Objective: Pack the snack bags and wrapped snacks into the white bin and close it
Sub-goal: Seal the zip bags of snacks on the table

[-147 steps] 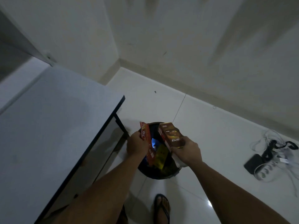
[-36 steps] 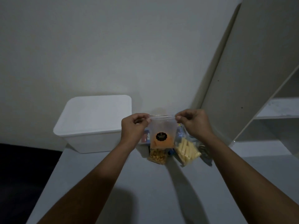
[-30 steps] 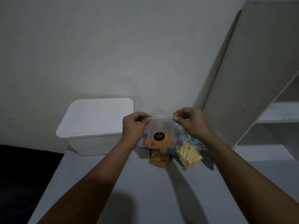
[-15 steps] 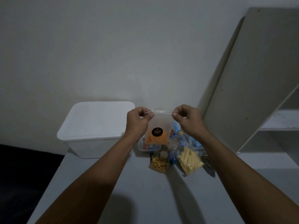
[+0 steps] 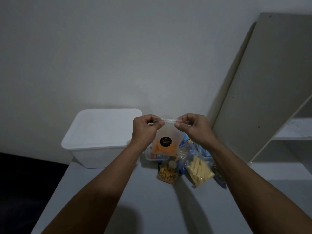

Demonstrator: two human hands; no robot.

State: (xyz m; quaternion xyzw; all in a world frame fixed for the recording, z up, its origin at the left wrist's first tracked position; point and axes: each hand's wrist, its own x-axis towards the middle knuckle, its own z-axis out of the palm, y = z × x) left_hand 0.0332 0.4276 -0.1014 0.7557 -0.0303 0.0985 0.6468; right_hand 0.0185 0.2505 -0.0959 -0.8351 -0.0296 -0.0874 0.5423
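A clear zip bag of orange chips [image 5: 164, 146] with a round black label hangs upright above the table. My left hand [image 5: 145, 129] pinches its top left corner and my right hand [image 5: 192, 126] pinches its top right corner. Left of it stands the white bin [image 5: 101, 139] with its lid on. Below the held bag lie a bag of small yellow nuggets [image 5: 168, 173], a bag of pale sticks [image 5: 200, 171], blue wrapped snacks [image 5: 189, 144] and a small clear tub [image 5: 156, 157].
Everything rests on a grey table [image 5: 135, 208] against a plain wall. A white shelf unit [image 5: 273, 92] rises at the right, close beside the snacks. The floor to the left of the table is dark.
The view went from a black bin on the floor to the table. Over the last second both hands lifted the orange chip bag slightly and drew closer along its top edge.
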